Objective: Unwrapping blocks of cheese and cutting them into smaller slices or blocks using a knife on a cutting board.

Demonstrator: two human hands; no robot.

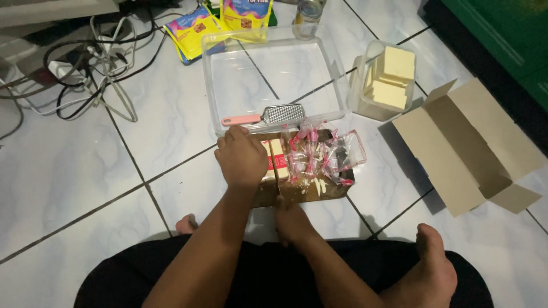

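Observation:
My left hand (242, 158) presses down on a wrapped yellow block (275, 157) lying on a dark wooden cutting board (328, 191). My right hand (291, 219) grips a knife (277, 175) whose thin blade runs across the block. Several clear wrappers with pink print (322, 154) are piled on the board's right half, with pale scraps beside them.
A clear rectangular plastic tray (274, 77) lies beyond the board with a pink-handled grater (268, 116) on its near rim. A clear tub of yellow blocks (388, 80) stands at right, an open cardboard box (468, 148) farther right. Cables (85, 68) and colourful packets (197, 28) lie behind.

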